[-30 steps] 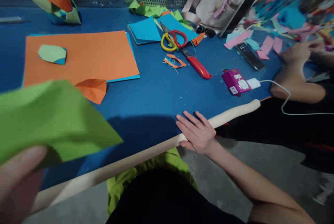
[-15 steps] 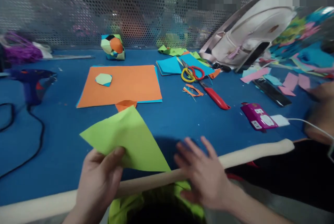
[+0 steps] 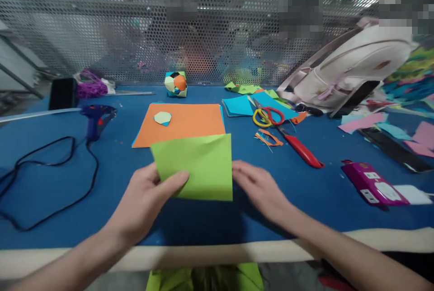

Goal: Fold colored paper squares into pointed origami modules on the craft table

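A sheet of lime-green paper (image 3: 203,164) is held up above the table's near half. My left hand (image 3: 145,196) is closed on its left side, thumb on the front face and the other fingers behind. My right hand (image 3: 259,189) is at the paper's right edge with its fingers stretched towards it. Its fingertips meet or pass just behind that edge; no thumb lies on the front face. Beyond the paper lies an orange sheet (image 3: 190,121) on top of blue ones, with a small pale-green cut-out (image 3: 162,118) on it.
Scissors (image 3: 267,116) and a red-handled tool (image 3: 303,150) lie to the right, near a purple power strip (image 3: 373,184). A blue glue gun (image 3: 95,121) with a looping black cord is left. A paper ball (image 3: 175,83) and a pale backpack (image 3: 356,64) stand by the mesh panel.
The green paper has turned from a slant to nearly level, facing me. My right hand has gone from spread fingers near the table edge up to the paper's right edge. The view has shifted left.
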`<state>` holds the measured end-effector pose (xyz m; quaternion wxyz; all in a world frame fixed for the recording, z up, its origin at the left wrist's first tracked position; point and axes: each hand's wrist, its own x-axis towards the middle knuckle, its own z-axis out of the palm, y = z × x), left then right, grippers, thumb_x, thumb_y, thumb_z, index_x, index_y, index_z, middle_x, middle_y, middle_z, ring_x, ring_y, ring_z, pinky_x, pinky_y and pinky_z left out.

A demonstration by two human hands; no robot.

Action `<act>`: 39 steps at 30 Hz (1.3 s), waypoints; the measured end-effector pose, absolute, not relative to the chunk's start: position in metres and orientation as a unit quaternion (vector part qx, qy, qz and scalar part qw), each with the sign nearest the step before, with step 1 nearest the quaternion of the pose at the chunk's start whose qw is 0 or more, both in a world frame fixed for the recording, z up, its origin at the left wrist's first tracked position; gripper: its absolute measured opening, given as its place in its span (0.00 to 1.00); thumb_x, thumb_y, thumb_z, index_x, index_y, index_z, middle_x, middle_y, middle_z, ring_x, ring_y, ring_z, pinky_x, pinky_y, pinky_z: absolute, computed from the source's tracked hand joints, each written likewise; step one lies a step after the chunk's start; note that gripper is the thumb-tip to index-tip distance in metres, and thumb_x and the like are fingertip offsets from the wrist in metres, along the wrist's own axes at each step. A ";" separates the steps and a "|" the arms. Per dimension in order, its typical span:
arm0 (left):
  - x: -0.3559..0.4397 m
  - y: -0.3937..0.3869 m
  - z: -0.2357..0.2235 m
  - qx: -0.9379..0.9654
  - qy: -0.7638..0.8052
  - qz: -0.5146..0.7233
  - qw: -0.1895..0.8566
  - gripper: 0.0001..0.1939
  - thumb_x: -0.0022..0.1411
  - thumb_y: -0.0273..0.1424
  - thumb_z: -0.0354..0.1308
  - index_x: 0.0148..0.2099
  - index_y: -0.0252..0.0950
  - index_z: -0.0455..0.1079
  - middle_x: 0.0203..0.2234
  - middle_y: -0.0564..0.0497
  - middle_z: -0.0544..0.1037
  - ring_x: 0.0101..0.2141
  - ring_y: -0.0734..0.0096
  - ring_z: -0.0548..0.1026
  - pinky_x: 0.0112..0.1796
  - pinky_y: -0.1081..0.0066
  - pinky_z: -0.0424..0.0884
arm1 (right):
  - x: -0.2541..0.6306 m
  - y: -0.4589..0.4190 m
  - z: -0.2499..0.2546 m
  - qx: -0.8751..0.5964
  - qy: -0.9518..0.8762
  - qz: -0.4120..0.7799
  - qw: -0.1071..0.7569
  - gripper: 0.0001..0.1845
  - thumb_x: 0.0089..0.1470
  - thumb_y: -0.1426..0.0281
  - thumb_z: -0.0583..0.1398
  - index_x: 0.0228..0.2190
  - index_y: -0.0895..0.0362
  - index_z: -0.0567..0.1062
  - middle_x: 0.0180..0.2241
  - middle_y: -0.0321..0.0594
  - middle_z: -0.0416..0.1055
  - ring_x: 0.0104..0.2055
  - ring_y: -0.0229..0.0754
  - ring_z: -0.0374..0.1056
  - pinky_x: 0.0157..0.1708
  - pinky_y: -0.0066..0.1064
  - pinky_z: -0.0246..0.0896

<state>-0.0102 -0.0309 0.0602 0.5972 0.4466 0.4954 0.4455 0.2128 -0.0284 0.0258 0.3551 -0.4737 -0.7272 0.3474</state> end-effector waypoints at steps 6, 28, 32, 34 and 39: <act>0.009 0.003 0.050 0.433 0.469 0.369 0.676 0.19 0.52 0.35 0.63 0.46 0.33 0.74 0.37 0.45 0.80 0.34 0.63 0.77 0.36 0.68 0.73 | 0.199 0.008 0.034 -0.415 -0.494 0.602 0.470 0.24 0.55 0.52 0.51 0.35 0.59 0.75 0.33 0.43 0.75 0.34 0.42 0.71 0.34 0.33 0.66; 0.009 0.002 0.024 0.431 0.488 0.342 0.678 0.18 0.54 0.41 0.60 0.43 0.36 0.76 0.32 0.49 0.80 0.33 0.64 0.75 0.34 0.71 0.68 | 0.203 0.008 0.011 -0.507 -0.587 0.509 0.373 0.19 0.54 0.56 0.55 0.35 0.54 0.79 0.33 0.37 0.76 0.40 0.44 0.70 0.40 0.33 0.62; 0.005 0.004 0.022 0.429 0.480 0.351 0.680 0.18 0.55 0.42 0.59 0.43 0.37 0.76 0.33 0.49 0.80 0.32 0.64 0.76 0.34 0.72 0.68 | 0.205 0.009 0.009 -0.506 -0.575 0.531 0.361 0.19 0.54 0.55 0.55 0.32 0.55 0.79 0.27 0.35 0.73 0.31 0.41 0.68 0.31 0.30 0.62; 0.005 0.004 0.022 0.426 0.479 0.351 0.683 0.17 0.55 0.42 0.59 0.43 0.38 0.76 0.32 0.50 0.80 0.32 0.65 0.75 0.33 0.72 0.68 | 0.204 0.009 0.007 -0.514 -0.565 0.531 0.366 0.20 0.53 0.54 0.55 0.26 0.56 0.77 0.23 0.34 0.70 0.26 0.38 0.65 0.27 0.28 0.60; 0.006 0.002 0.021 0.423 0.471 0.358 0.687 0.19 0.55 0.43 0.59 0.43 0.36 0.76 0.33 0.49 0.80 0.33 0.65 0.75 0.34 0.72 0.68 | 0.201 0.008 0.007 -0.487 -0.511 0.595 0.385 0.19 0.51 0.54 0.58 0.26 0.56 0.77 0.23 0.35 0.70 0.28 0.39 0.66 0.30 0.30 0.61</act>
